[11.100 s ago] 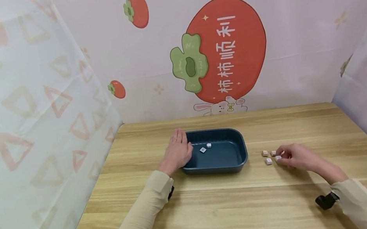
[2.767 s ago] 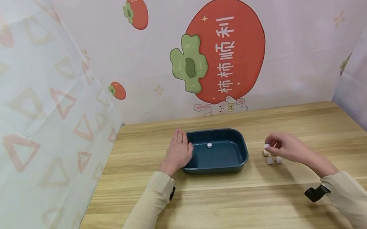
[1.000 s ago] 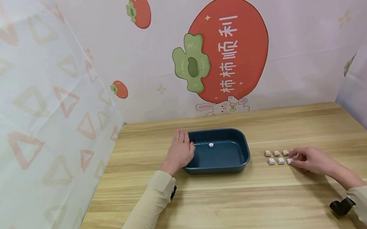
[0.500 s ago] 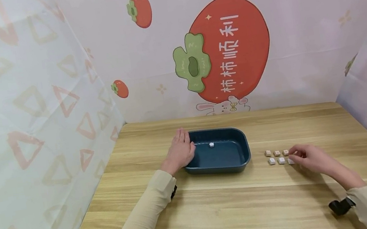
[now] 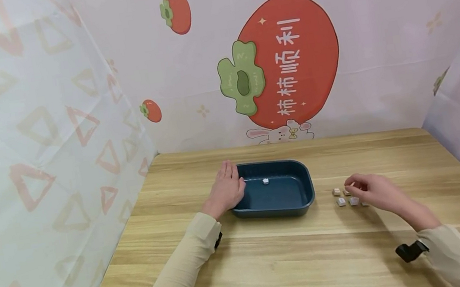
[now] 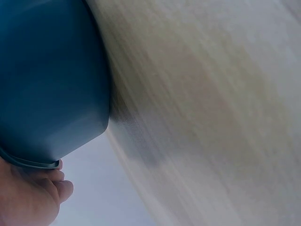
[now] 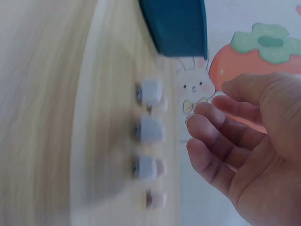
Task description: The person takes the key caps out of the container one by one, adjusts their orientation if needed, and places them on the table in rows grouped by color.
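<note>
My left hand (image 5: pixel 224 189) rests on the left rim of a dark blue rectangular tray (image 5: pixel 278 197), its fingers extended along the edge. In the left wrist view the tray's outer wall (image 6: pixel 51 80) fills the upper left, with fingers at the rim. One small white keycap (image 5: pixel 265 181) lies inside the tray. To its right, several white keycaps (image 5: pixel 341 201) stand on the table in two rows. My right hand (image 5: pixel 378 193) hovers over them and partly hides some. In the right wrist view its fingers (image 7: pixel 202 155) are loosely bent, apart from the keycaps (image 7: pixel 151 91) and holding nothing.
The wooden table (image 5: pixel 275 265) runs to a printed cloth backdrop (image 5: pixel 201 68) at the back. Similar cloths hang on the left and right. Black camera mounts (image 5: pixel 411 251) sit on the wrists.
Over eleven seconds, one keycap has left the tray and the group on the table has grown to two rows. Just now my right hand has lifted off the right end and moved left.
</note>
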Motion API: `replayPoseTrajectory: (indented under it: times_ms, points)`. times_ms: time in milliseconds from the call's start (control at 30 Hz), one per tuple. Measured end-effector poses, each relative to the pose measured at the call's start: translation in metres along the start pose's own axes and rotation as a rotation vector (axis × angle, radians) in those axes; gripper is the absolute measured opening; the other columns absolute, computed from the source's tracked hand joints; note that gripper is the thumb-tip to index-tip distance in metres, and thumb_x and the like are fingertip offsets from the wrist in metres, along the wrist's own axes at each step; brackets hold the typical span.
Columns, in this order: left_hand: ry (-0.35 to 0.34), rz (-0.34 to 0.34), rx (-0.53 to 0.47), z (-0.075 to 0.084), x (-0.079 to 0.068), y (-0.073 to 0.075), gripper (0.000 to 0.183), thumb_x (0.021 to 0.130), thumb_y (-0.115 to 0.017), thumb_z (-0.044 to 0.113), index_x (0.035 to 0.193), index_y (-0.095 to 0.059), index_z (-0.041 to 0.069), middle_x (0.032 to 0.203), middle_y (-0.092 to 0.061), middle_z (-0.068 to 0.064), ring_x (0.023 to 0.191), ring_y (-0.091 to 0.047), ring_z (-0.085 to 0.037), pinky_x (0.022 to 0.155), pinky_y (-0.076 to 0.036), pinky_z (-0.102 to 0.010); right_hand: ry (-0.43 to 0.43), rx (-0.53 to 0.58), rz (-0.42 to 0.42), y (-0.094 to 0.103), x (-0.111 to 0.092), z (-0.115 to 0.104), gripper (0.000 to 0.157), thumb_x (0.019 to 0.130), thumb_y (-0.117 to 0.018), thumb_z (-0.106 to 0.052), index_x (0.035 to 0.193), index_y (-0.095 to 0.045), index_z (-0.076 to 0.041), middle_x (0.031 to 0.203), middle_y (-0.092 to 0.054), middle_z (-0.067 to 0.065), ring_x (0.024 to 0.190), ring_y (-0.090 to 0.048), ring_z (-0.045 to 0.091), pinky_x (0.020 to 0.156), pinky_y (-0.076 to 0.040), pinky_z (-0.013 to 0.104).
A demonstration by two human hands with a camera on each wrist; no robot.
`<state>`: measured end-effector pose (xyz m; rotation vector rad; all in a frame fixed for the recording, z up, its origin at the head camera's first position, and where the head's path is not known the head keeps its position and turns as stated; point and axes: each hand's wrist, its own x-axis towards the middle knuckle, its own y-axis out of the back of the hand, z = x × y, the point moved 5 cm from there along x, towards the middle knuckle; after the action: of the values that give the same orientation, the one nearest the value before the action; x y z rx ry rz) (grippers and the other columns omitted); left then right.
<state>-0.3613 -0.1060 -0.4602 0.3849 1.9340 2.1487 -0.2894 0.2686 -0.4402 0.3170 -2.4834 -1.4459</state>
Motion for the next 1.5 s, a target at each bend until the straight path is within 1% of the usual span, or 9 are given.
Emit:
replayPoseTrajectory:
  times_ms: [167, 400, 633, 700, 800, 900, 1133, 1367, 1500]
  points:
    - [0.003, -0.006, 0.005, 0.0, 0.0, 0.0, 0.062, 0.106, -0.026, 0.032, 0.154, -0.019, -0.006, 0.163, -0.014, -0.024, 0.153, -0.008, -0.034, 0.124, -0.017, -0.044, 0.023, 0.046, -0.02, -0.005, 0.009, -0.015, 0.023, 0.098, -0.06, -0.026, 0.109, -0.068, -0.008, 0.08, -0.065, 0.0, 0.064, -0.05, 0.005, 0.055, -0.042, 0.023]
    - [0.012, -0.012, 0.003, 0.0, 0.0, 0.0, 0.063, 0.105, -0.025, 0.034, 0.154, -0.018, -0.006, 0.164, -0.013, -0.022, 0.153, -0.009, -0.033, 0.124, -0.016, -0.047, 0.072, 0.07, -0.012, -0.011, 0.022, -0.036, 0.02, 0.097, -0.061, -0.024, 0.109, -0.069, -0.009, 0.079, -0.063, -0.004, 0.066, -0.051, 0.007, 0.057, -0.044, 0.022]
    - [0.012, -0.015, 0.015, 0.001, 0.0, 0.002, 0.063, 0.105, -0.025, 0.034, 0.154, -0.019, -0.005, 0.164, -0.012, -0.022, 0.154, -0.008, -0.034, 0.124, -0.014, -0.047, 0.089, 0.148, -0.028, -0.015, 0.034, -0.058, 0.021, 0.098, -0.06, -0.023, 0.111, -0.068, -0.008, 0.082, -0.067, 0.007, 0.064, -0.061, 0.013, 0.058, -0.049, 0.023]
    - [0.01, -0.013, 0.011, 0.002, 0.0, 0.002, 0.063, 0.105, -0.026, 0.034, 0.154, -0.019, -0.005, 0.164, -0.012, -0.022, 0.154, -0.008, -0.033, 0.124, -0.014, -0.047, 0.1, 0.156, -0.026, -0.018, 0.038, -0.063, 0.02, 0.098, -0.06, -0.021, 0.11, -0.068, -0.007, 0.081, -0.067, 0.007, 0.064, -0.061, 0.013, 0.058, -0.05, 0.023]
    - [0.008, -0.013, 0.017, 0.003, -0.001, 0.003, 0.063, 0.106, -0.026, 0.034, 0.154, -0.02, -0.005, 0.164, -0.013, -0.022, 0.154, -0.008, -0.034, 0.124, -0.014, -0.047, 0.126, 0.148, -0.016, -0.021, 0.043, -0.072, 0.02, 0.097, -0.061, -0.02, 0.11, -0.068, -0.007, 0.082, -0.066, 0.003, 0.065, -0.057, 0.01, 0.058, -0.049, 0.023]
    - [0.009, -0.013, 0.019, 0.004, -0.002, 0.003, 0.063, 0.105, -0.024, 0.035, 0.154, -0.019, -0.005, 0.164, -0.013, -0.022, 0.154, -0.008, -0.034, 0.124, -0.014, -0.046, 0.152, 0.143, -0.005, -0.021, 0.048, -0.082, 0.019, 0.096, -0.063, -0.019, 0.109, -0.069, -0.006, 0.083, -0.065, -0.001, 0.069, -0.054, 0.011, 0.059, -0.047, 0.023]
    - [0.012, -0.02, 0.017, 0.004, -0.003, 0.003, 0.064, 0.105, -0.022, 0.036, 0.154, -0.019, -0.005, 0.164, -0.013, -0.022, 0.153, -0.009, -0.034, 0.125, -0.014, -0.046, 0.202, 0.104, 0.031, -0.027, 0.058, -0.097, 0.015, 0.093, -0.066, -0.016, 0.107, -0.069, -0.01, 0.085, -0.066, -0.002, 0.073, -0.053, 0.01, 0.064, -0.048, 0.023]
    - [0.016, -0.029, 0.011, 0.003, -0.002, 0.003, 0.063, 0.105, -0.022, 0.035, 0.154, -0.019, -0.005, 0.164, -0.012, -0.022, 0.154, -0.006, -0.033, 0.125, -0.013, -0.046, 0.226, 0.083, 0.019, -0.039, 0.071, -0.106, 0.02, 0.091, -0.068, -0.016, 0.109, -0.068, -0.008, 0.082, -0.063, -0.002, 0.071, -0.051, 0.011, 0.063, -0.047, 0.024]
    - [0.023, -0.029, 0.01, 0.003, -0.002, 0.004, 0.063, 0.106, -0.025, 0.035, 0.154, -0.018, -0.005, 0.164, -0.013, -0.021, 0.154, -0.007, -0.033, 0.125, -0.013, -0.045, 0.245, 0.051, 0.009, -0.046, 0.08, -0.111, 0.022, 0.09, -0.069, -0.014, 0.111, -0.067, -0.005, 0.085, -0.065, 0.0, 0.071, -0.053, 0.011, 0.065, -0.049, 0.026]
